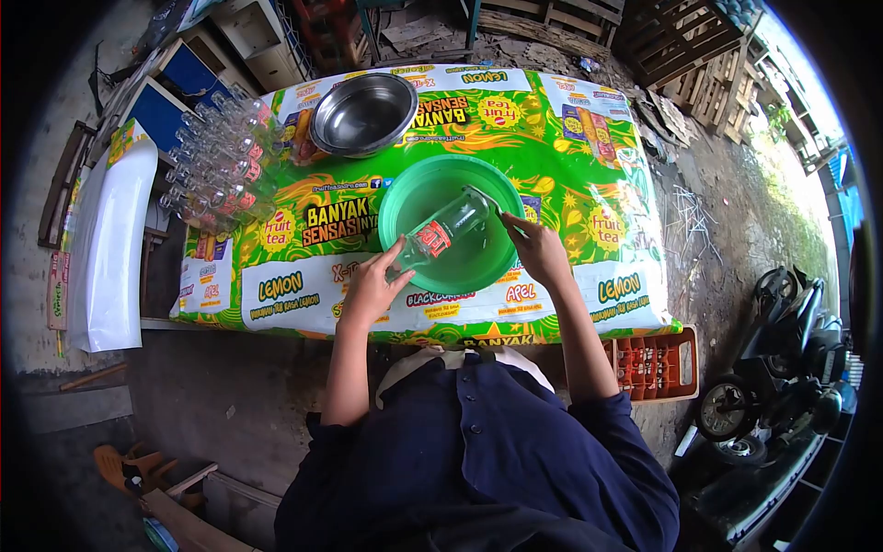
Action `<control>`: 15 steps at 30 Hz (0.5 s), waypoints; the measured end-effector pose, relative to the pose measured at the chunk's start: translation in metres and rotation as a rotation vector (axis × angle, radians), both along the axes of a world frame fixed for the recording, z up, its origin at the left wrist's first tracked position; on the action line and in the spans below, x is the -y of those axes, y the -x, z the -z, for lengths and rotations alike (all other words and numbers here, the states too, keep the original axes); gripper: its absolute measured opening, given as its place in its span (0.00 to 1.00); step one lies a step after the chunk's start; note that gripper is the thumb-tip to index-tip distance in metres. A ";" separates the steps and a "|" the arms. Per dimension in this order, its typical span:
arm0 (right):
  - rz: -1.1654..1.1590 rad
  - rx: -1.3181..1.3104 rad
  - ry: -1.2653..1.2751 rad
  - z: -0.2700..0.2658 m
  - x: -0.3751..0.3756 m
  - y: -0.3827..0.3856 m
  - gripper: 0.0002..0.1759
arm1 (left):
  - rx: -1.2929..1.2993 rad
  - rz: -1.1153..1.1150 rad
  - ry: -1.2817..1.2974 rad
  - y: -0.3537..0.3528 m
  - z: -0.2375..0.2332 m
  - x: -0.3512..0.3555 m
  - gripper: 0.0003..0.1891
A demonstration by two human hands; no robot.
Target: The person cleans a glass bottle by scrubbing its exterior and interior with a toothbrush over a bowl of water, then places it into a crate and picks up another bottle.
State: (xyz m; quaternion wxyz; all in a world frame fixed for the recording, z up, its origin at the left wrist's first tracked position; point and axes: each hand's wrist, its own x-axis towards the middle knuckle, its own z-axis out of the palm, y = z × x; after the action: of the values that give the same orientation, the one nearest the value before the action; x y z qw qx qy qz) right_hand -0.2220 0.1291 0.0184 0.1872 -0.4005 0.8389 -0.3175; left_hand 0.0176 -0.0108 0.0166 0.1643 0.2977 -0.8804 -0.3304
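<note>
A clear glass bottle (pixel 457 217) with red and white lettering lies tilted over the green basin (pixel 392 198). My left hand (pixel 374 283) is closed around the bottle's lower-left end. My right hand (pixel 535 247) pinches a thin, greyish tool (pixel 498 206) at the bottle's upper-right end. The tool's far tip seems to touch or overlap the glass there; its kind is too small to make out. Beneath the bottle, the inside of the basin looks pale green, perhaps with liquid in it.
A steel bowl (pixel 364 114) stands behind the basin. Several clear glass bottles (pixel 225 166) are grouped at the table's left. A printed green cover (pixel 579 184) lies over the table. Below its right front edge is a red crate (pixel 658 365); a motorcycle (pixel 782 368) stands further right.
</note>
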 end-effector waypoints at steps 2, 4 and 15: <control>-0.033 0.007 0.043 0.011 0.002 0.005 0.15 | -0.016 0.000 0.013 -0.001 0.003 0.000 0.29; -0.065 -0.019 0.069 0.006 -0.007 0.007 0.14 | -0.012 -0.014 0.007 -0.001 0.002 0.000 0.29; -0.238 0.208 0.211 0.014 0.001 0.001 0.14 | -0.032 -0.034 -0.006 -0.001 0.005 -0.001 0.30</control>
State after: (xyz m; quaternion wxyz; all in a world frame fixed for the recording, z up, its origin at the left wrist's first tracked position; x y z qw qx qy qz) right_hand -0.2228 0.1278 0.0042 0.2659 -0.4794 0.7238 -0.4191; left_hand 0.0188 -0.0102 0.0121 0.1831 0.3076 -0.8716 -0.3350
